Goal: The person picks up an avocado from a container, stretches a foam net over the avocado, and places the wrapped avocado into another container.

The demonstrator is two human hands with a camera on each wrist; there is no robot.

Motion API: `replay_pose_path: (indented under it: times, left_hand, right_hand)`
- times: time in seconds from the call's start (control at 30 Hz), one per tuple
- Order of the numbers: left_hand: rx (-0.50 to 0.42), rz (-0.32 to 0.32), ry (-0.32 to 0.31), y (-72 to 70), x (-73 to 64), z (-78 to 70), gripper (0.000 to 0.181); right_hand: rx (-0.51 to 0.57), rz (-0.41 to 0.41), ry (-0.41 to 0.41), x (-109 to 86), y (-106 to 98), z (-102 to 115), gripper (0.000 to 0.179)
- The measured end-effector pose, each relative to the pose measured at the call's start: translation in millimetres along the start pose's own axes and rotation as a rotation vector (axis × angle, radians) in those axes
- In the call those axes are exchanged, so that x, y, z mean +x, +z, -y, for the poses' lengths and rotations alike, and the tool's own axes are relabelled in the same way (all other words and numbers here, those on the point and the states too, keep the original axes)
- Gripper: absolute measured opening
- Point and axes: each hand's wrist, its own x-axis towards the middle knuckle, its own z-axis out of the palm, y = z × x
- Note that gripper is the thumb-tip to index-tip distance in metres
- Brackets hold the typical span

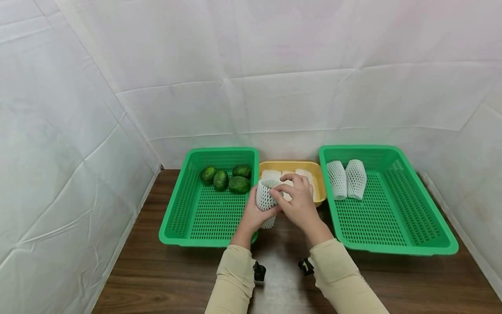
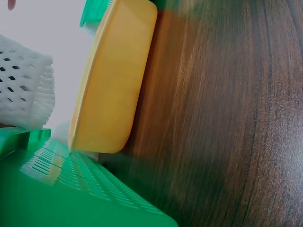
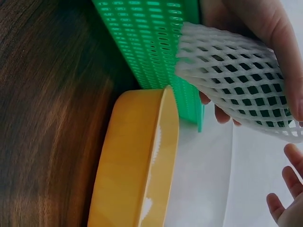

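My left hand (image 1: 255,213) grips a white foam net sleeve (image 1: 265,198), its thumb laid across the mesh. Dark green shows through the holes of the foam net (image 3: 253,92) in the right wrist view, like an avocado inside. At the sleeve's upper rim, the thumb and index finger of my right hand (image 1: 299,201) pinch the edge, while its other fingers (image 3: 289,177) are spread apart. Several dark green avocados (image 1: 221,180) lie in the left green basket (image 1: 170,222). The left wrist view catches only one end of the foam net (image 2: 26,85).
Behind my hands a yellow basin (image 1: 322,185) holds more white foam sleeves (image 1: 306,175). The right green basket (image 1: 437,249) contains two netted pieces (image 1: 356,179) at its back left. All three containers stand on a dark wooden table (image 1: 157,279), before white cloth walls (image 1: 282,104).
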Motion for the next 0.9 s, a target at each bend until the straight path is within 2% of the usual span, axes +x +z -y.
replay_pose_path:
  times: [0.13, 0.3, 0.4, 0.5, 0.57, 0.63, 0.77, 0.83, 0.9]
  left_hand:
    - [-0.013, 0.004, 0.018, -0.4, 1.0, 1.4, 0.070]
    - [0.018, -0.003, 0.039, -2.2, 2.2, 1.0, 0.067]
    - [0.022, -0.005, 0.048, -2.5, 1.8, 0.5, 0.067]
    - [-0.010, -0.011, 0.053, -1.3, 1.1, 1.8, 0.068]
    - [-0.037, -0.019, 0.052, -0.5, 0.0, 2.3, 0.070]
    - [-0.062, -0.029, 0.038, -0.4, -1.1, 2.7, 0.071]
    - [-0.078, -0.027, 0.004, -0.8, -3.8, 1.8, 0.075]
    - [-0.070, -0.022, -0.001, -0.6, -4.1, 1.3, 0.075]
    - [-0.067, -0.007, 0.009, -1.2, -4.4, 1.6, 0.074]
  right_hand:
    - [0.019, 0.060, 0.003, 1.5, -2.6, 2.4, 0.026]
    - [0.045, 0.164, 0.010, 4.0, -4.7, 2.7, 0.027]
    - [0.110, 0.192, 0.034, 3.8, -4.9, 0.8, 0.029]
    - [0.294, 0.184, 0.126, 0.3, -5.2, -1.4, 0.035]
    - [0.435, 0.183, 0.207, -3.2, -4.4, -3.8, 0.047]
    - [0.547, 0.220, 0.300, -7.1, -2.5, -6.3, 0.059]
    - [0.626, 0.362, 0.432, -14.7, 5.0, -11.5, 0.078]
    - [0.632, 0.409, 0.454, -17.2, 9.2, -13.0, 0.085]
    - [0.634, 0.422, 0.457, -18.0, 13.5, -13.2, 0.088]
